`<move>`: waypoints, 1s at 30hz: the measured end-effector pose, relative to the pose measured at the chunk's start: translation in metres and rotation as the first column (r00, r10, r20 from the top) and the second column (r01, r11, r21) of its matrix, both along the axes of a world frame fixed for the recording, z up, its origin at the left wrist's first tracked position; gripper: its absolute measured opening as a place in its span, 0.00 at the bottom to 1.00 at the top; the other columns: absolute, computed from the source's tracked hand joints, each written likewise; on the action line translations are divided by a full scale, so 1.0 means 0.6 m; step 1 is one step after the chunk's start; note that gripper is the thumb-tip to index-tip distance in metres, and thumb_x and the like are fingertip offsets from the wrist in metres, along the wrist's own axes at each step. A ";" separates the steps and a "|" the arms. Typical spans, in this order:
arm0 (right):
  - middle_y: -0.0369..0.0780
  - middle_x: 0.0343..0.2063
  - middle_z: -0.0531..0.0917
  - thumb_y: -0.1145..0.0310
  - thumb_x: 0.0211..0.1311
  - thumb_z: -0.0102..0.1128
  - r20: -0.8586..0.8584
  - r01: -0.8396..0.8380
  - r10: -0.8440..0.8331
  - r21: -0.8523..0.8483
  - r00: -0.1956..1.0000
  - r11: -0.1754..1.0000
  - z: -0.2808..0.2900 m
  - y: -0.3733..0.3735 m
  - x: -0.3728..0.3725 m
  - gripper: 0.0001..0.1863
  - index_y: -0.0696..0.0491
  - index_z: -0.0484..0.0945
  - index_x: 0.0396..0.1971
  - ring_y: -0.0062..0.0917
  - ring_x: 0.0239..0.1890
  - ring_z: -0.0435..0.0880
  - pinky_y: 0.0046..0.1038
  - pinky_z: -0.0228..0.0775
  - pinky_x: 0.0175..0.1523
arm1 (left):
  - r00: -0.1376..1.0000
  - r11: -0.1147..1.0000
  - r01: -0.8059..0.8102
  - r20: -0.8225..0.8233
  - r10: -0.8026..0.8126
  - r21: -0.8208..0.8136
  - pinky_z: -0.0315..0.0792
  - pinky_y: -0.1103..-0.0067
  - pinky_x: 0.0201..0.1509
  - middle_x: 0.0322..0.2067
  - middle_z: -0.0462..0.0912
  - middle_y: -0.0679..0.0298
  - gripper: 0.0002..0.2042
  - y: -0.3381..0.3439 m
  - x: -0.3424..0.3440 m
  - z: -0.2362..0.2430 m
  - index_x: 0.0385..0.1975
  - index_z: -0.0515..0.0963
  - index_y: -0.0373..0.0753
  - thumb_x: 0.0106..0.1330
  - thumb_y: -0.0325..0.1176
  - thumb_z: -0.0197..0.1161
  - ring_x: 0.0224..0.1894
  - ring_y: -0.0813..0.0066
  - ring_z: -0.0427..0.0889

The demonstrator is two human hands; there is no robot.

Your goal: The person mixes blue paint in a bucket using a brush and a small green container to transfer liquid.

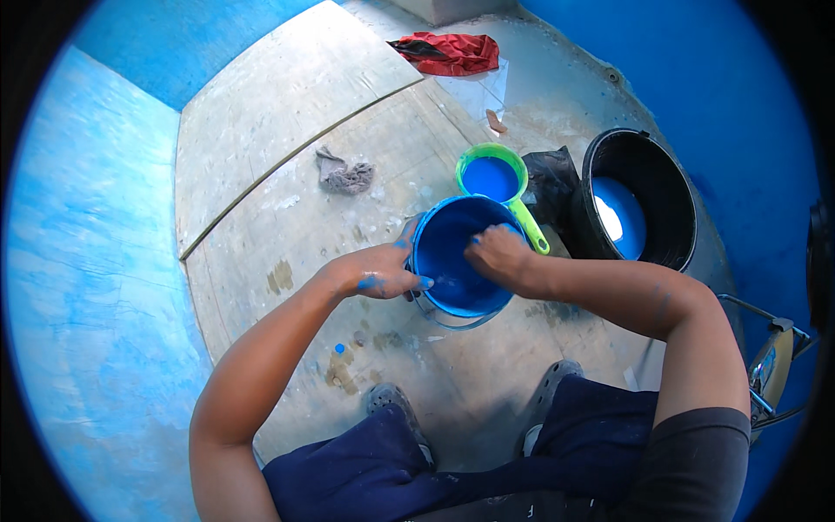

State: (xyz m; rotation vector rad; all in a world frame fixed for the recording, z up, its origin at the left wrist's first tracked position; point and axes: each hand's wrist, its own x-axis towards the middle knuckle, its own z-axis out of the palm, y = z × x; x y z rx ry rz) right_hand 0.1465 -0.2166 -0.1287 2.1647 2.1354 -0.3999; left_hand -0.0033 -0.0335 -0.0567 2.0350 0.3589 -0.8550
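A blue bucket (449,300) stands tilted toward me between my feet, its inside coated in blue and its wire handle hanging at the near side. My left hand (387,270), smeared with blue paint, grips the bucket's left rim. Inside the bucket's mouth, near the right wall, my right hand (500,254) is closed in a fist; whatever it may hold is hidden. Just behind the bucket sits a green dipper (468,157) filled with blue paint, its handle (531,228) pointing toward me on the right.
A large black tub (678,204) with blue paint stands to the right, beside a black plastic bag (551,178). A grey rag (346,177) lies on the stained boards (252,217). Red cloth (457,54) lies farther back. Blue walls (96,200) rise on both sides.
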 end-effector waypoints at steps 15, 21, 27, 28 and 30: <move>0.51 0.39 0.85 0.71 0.61 0.53 -0.086 -0.011 0.042 0.331 0.995 0.944 -0.021 0.022 0.008 0.14 0.58 0.81 0.45 0.40 0.43 0.85 0.39 0.79 0.38 | 0.877 0.876 -0.473 0.044 0.478 -0.093 0.78 0.70 0.49 0.44 0.83 0.48 0.44 -0.078 -0.049 0.003 0.76 0.35 0.42 0.69 0.28 0.61 0.42 0.64 0.84; 0.50 0.43 0.83 0.69 0.61 0.56 0.196 -0.249 0.193 0.318 0.961 0.915 -0.080 -0.025 -0.017 0.14 0.56 0.81 0.45 0.38 0.49 0.83 0.35 0.78 0.41 | 0.907 0.911 -0.413 0.096 0.410 0.013 0.78 0.68 0.47 0.43 0.84 0.48 0.43 -0.098 -0.005 0.029 0.76 0.39 0.42 0.68 0.27 0.62 0.39 0.61 0.86; 0.53 0.36 0.86 0.71 0.59 0.57 -0.293 -0.081 0.050 -0.095 0.955 0.992 -0.019 -0.015 -0.025 0.08 0.57 0.83 0.33 0.44 0.42 0.88 0.43 0.80 0.44 | 0.951 0.944 -0.295 0.140 0.275 0.149 0.76 0.64 0.50 0.43 0.85 0.46 0.44 -0.095 0.006 0.031 0.76 0.42 0.42 0.65 0.29 0.64 0.42 0.53 0.85; 0.54 0.34 0.86 0.72 0.59 0.56 -0.330 -0.076 0.052 -0.058 0.942 0.995 -0.024 -0.017 -0.021 0.08 0.57 0.83 0.33 0.45 0.40 0.88 0.44 0.80 0.43 | 0.953 0.944 -0.292 0.134 0.273 0.152 0.75 0.63 0.51 0.44 0.85 0.45 0.44 -0.093 0.003 0.027 0.76 0.42 0.42 0.65 0.30 0.64 0.43 0.52 0.85; 0.55 0.32 0.85 0.72 0.60 0.55 -0.453 -0.026 0.020 -0.008 0.891 1.000 -0.042 -0.014 -0.009 0.08 0.57 0.83 0.32 0.47 0.38 0.88 0.46 0.80 0.42 | 0.953 0.948 -0.288 0.141 0.269 0.139 0.75 0.63 0.52 0.43 0.85 0.46 0.44 -0.086 -0.001 0.018 0.76 0.42 0.43 0.65 0.30 0.64 0.44 0.53 0.85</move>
